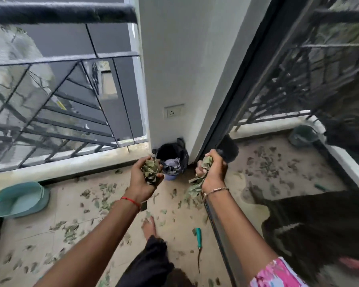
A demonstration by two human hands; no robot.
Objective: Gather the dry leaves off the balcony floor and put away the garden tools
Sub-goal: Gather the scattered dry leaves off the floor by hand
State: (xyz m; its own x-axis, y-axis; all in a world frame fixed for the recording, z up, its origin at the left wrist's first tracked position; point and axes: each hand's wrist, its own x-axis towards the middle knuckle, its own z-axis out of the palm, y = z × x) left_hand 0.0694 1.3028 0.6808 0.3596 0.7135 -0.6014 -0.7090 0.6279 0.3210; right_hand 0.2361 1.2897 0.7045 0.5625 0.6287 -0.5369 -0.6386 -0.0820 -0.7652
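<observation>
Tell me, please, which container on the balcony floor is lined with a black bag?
The small bin in the corner below the wall socket; the teal tub by the railing has no liner.

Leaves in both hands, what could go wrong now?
1. Some leaves hang loose below the right hand and may drop before reaching the black-lined bin.
2. The teal-handled tool lies on the floor near the bare foot; a step could land on it.

White pillar [174, 69], black railing [60, 11], beige floor [39, 230], glass door [278, 90], daylight.
</observation>
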